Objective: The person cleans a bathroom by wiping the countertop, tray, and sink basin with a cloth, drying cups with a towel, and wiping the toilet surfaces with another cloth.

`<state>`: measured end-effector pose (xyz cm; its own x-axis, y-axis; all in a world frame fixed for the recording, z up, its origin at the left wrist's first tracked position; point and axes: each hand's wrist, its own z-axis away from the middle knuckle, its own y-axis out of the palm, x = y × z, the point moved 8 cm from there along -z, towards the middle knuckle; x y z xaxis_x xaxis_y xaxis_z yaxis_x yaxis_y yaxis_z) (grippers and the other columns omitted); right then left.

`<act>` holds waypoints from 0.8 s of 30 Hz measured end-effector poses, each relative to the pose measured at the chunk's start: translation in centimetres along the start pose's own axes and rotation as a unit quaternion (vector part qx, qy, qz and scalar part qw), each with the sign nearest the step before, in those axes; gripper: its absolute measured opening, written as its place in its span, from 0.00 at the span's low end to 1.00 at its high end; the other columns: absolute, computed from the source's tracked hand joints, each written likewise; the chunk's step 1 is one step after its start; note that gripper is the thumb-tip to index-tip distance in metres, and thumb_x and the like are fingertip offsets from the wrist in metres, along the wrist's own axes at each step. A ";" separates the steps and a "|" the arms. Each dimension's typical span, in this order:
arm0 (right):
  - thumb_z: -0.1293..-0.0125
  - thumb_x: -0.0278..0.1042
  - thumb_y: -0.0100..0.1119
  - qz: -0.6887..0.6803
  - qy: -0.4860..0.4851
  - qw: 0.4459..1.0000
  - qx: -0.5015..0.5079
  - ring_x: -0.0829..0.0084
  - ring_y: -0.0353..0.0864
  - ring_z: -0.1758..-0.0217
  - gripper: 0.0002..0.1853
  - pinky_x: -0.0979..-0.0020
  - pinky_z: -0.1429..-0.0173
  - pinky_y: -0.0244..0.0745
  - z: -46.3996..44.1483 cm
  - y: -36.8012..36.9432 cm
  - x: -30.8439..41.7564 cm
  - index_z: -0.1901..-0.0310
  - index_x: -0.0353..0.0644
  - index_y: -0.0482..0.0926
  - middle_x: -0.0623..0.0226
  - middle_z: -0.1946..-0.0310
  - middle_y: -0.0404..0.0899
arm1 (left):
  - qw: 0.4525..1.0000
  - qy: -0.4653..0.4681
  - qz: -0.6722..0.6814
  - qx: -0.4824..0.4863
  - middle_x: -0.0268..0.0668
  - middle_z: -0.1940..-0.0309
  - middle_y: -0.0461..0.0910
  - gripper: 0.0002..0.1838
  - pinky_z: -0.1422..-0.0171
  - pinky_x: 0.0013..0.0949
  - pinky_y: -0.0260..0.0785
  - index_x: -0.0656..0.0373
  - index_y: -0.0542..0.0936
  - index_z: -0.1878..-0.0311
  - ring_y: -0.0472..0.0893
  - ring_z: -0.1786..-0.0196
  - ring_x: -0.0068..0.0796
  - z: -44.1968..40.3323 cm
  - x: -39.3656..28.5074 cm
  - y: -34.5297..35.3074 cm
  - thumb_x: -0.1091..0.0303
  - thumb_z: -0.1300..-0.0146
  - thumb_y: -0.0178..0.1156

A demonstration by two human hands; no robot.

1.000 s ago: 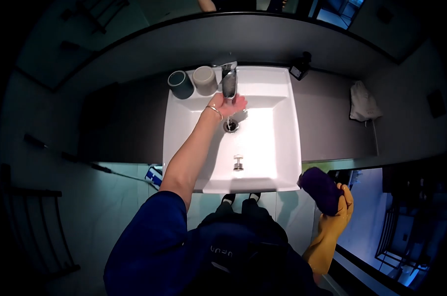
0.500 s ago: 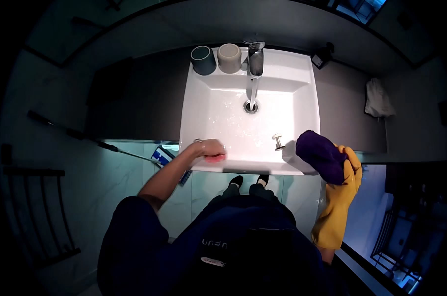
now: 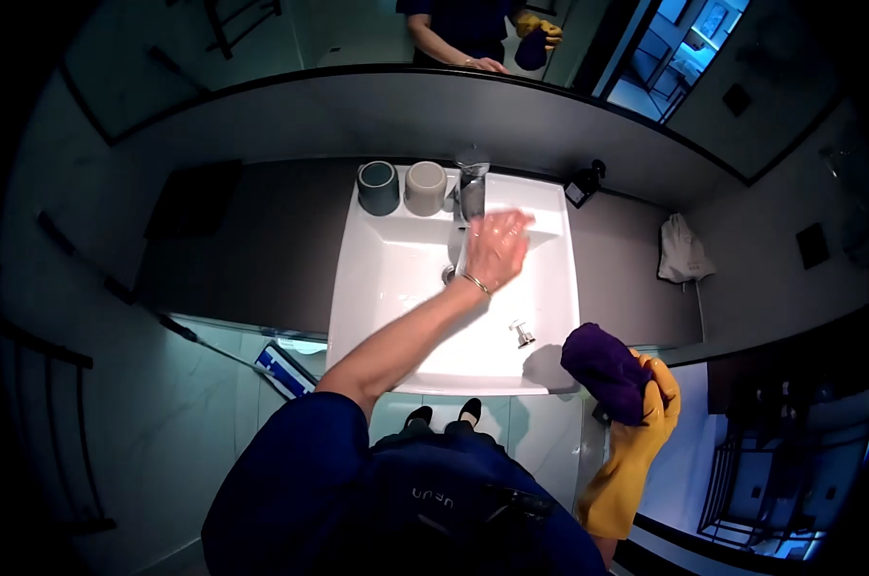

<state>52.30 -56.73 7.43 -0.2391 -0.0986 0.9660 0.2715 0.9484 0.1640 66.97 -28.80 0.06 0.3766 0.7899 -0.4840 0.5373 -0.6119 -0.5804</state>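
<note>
My left hand [image 3: 499,248], bare with a bracelet at the wrist, reaches over the white sink [image 3: 357,331] just below the faucet [image 3: 472,192]. Its fingers are stretched out and slightly blurred, with nothing held. In a yellow rubber glove, my right hand [image 3: 660,386] grips a bunched purple cloth [image 3: 602,370] beside the sink's front right corner. A metal drain stopper [image 3: 522,334] lies in the basin. The drain hole [image 3: 449,275] shows partly, left of my left hand.
A dark green cup [image 3: 379,188] and a beige cup [image 3: 425,188] stand upside down on the sink's back left ledge. To the right are a dark bottle [image 3: 585,183] and a white cloth pouch [image 3: 684,252]. A long-handled mop [image 3: 283,370] leans at the left.
My left hand has left the front left rim, where something pink showed under it, and moved up and right to the faucet. My right hand still holds the purple cloth. The view has shifted.
</note>
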 end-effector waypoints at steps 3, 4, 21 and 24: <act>0.38 0.18 0.47 -0.013 0.043 0.998 -0.043 0.60 0.79 0.50 0.14 0.65 0.40 0.75 0.3 -1.5 -1.1 0.52 0.31 0.77 0.49 0.54 0.78 | 0.983 0.001 -0.175 -0.062 0.41 0.35 0.64 0.21 0.31 0.53 0.51 0.57 0.75 0.46 0.60 0.31 0.41 -4.7 3.1 -2.3 0.63 0.43 0.59; 0.38 0.18 0.47 -0.010 0.048 0.997 -0.054 0.60 0.79 0.50 0.14 0.65 0.40 0.75 0.5 -1.8 -1.4 0.52 0.31 0.77 0.49 0.54 0.78 | 0.974 -0.007 -0.226 -0.037 0.42 0.31 0.59 0.22 0.30 0.54 0.49 0.58 0.75 0.45 0.55 0.28 0.41 -5.2 5.3 -1.6 0.61 0.42 0.58; 0.42 0.19 0.58 0.036 -0.022 0.986 0.160 0.64 0.68 0.35 0.21 0.67 0.32 0.61 1.6 4.8 -5.2 0.45 0.39 0.75 0.57 0.41 0.72 | 0.415 -0.449 0.761 0.217 0.39 0.48 0.78 0.28 0.37 0.48 0.70 0.51 0.73 0.42 0.77 0.44 0.41 10.3 -7.0 7.2 0.40 0.35 0.50; 0.45 0.17 0.59 0.214 -0.161 0.943 0.195 0.56 0.63 0.30 0.25 0.62 0.29 0.57 4.5 4.0 -3.8 0.43 0.39 0.74 0.48 0.35 0.63 | 0.519 -0.494 0.655 0.241 0.33 0.55 0.78 0.23 0.47 0.35 0.73 0.56 0.75 0.47 0.79 0.54 0.31 9.9 -6.2 9.0 0.50 0.37 0.61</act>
<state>50.06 -51.17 3.54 -0.4731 0.3563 0.8058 0.0590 0.9253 -0.3745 62.00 -39.60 -8.61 -0.5182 -0.5776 -0.6307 -0.0315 -0.7241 0.6890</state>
